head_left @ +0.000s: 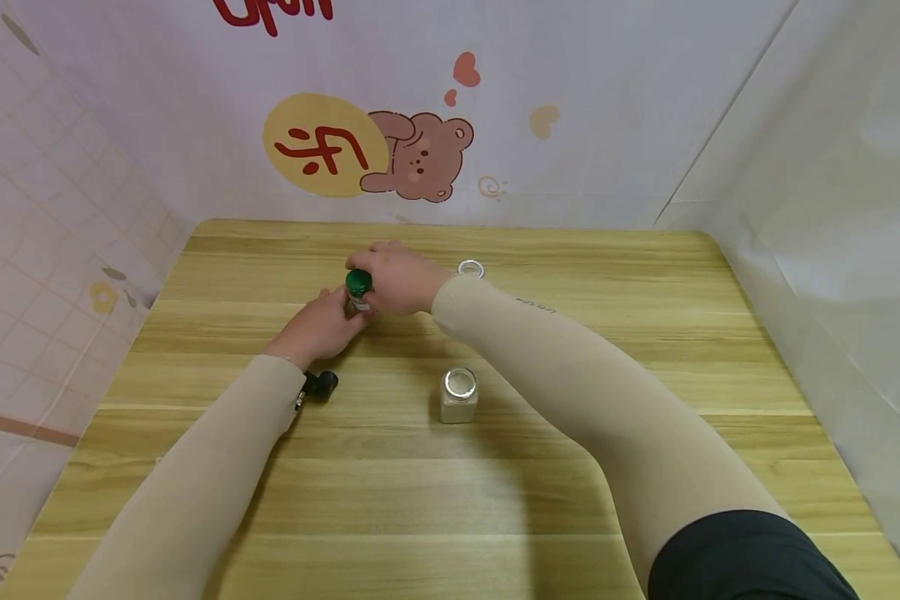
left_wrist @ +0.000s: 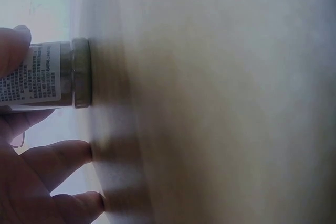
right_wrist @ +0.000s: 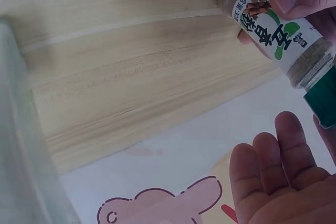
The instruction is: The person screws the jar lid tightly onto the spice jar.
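A small clear spice jar (right_wrist: 278, 30) with brown powder, a white label with Chinese writing and a green cap (head_left: 358, 282) is upright at the back left of the table. My left hand (head_left: 322, 325) grips its body, the thumb lying across the label in the right wrist view. In the left wrist view the jar's base (left_wrist: 82, 72) is close to the tabletop. From the right, my right hand (head_left: 399, 277) reaches over and pinches the green cap; its other fingers (right_wrist: 270, 161) stretch out straight, apart from the jar. Its thumb is mostly hidden.
A square glass jar (head_left: 459, 408) with a silver ring top stands mid-table. Behind my right forearm shows another silver ring top (head_left: 471, 268), its lower part hidden. The wooden table (head_left: 390, 492) meets a printed white curtain (head_left: 570, 167) at the back.
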Motion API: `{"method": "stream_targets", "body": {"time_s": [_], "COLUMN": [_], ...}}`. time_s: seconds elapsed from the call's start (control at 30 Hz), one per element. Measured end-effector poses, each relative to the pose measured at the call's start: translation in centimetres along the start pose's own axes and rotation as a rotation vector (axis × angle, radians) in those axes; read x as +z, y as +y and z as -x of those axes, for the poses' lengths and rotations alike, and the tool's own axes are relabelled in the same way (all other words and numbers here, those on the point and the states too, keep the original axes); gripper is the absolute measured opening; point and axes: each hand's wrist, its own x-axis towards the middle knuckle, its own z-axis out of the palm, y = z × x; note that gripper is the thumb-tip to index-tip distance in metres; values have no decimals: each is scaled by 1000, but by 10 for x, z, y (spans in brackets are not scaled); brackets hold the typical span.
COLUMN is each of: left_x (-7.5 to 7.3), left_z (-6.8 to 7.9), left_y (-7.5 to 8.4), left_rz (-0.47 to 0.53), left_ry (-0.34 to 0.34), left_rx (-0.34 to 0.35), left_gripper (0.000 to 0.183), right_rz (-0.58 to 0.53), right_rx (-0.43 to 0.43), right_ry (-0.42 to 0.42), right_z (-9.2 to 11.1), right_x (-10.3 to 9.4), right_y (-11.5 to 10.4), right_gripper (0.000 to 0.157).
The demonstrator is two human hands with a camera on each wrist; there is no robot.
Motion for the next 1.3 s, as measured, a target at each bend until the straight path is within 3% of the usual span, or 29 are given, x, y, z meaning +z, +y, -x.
{"method": "stream_targets", "body": {"time_s": [0.23,0.5,0.8,1.03,1.3], "left_x": [1,1,0,0,-2], "left_z": [-1,0,0,0,2], "left_y": [-2,0,-1,-1,2], "left_rz": [-2,-31,-22,-21,-8], "left_ry": [-1,-4,-17,-17,-21], "left_rx": [-9,-30,-34,-45,-36], "left_gripper": [70,69,69,73,72], "right_rz": [-6,-21,6,-28,-43], "right_rx": [9,39,4,30,8], "right_ry": [6,-7,9,13,4], "right_z": [0,1,0,1,0], "right_x": [0,0,1,3,2], "right_y": [-1,-2,0,0,0], "right_gripper": [42,59,44,55,42]}}
